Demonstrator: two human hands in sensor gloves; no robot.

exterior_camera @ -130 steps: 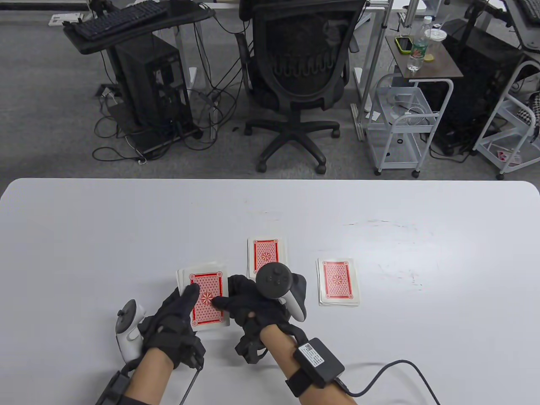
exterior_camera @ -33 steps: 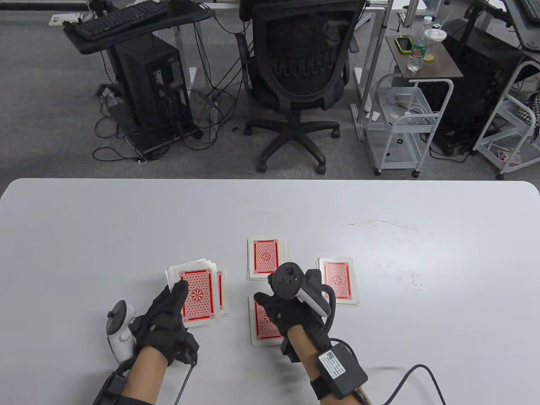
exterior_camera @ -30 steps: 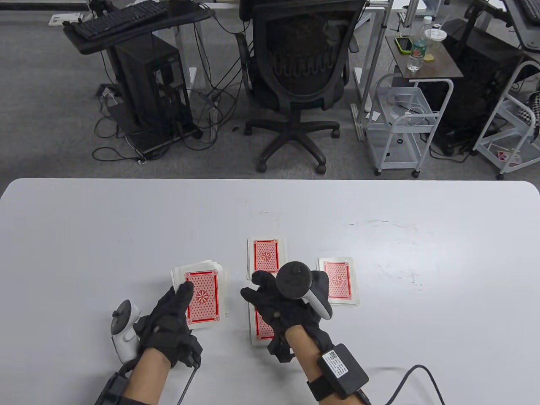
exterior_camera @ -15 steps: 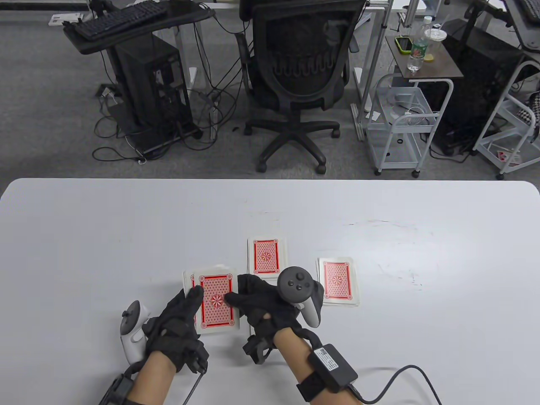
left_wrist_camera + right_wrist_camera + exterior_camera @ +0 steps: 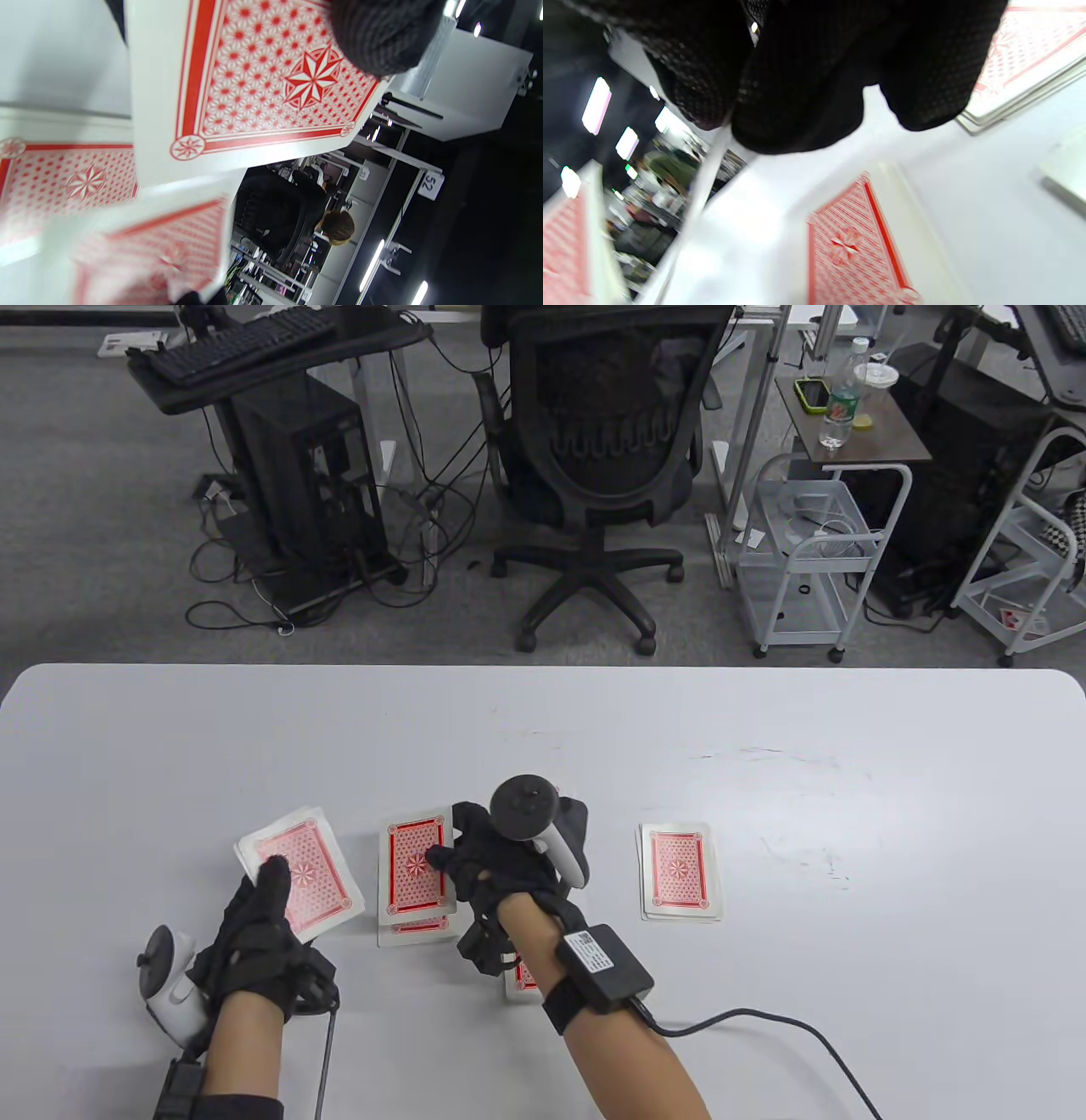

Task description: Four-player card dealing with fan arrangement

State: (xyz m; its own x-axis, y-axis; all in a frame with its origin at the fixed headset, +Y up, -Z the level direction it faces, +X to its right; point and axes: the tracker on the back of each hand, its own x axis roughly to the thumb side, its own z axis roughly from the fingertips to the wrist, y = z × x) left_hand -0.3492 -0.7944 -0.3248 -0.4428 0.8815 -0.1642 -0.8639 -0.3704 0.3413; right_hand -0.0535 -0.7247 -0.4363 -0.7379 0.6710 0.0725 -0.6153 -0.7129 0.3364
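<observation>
- Since half a second ago, left hand (image 5: 259, 937) has swung outward to the left, carrying the deck (image 5: 299, 872) away from the centre of the white table (image 5: 170, 746)
- Left fingers are curled under the deck, thumb pressed on its top card
- Right hand (image 5: 488, 869) pinches a single card (image 5: 414, 865) between thumb and fingers, held over the left pile (image 5: 417, 927)
- Right pile (image 5: 680, 871) lies flat, well apart from both hands
- Near pile (image 5: 521, 976) lies partly hidden under the right wrist
- Far pile is hidden behind the right hand
</observation>
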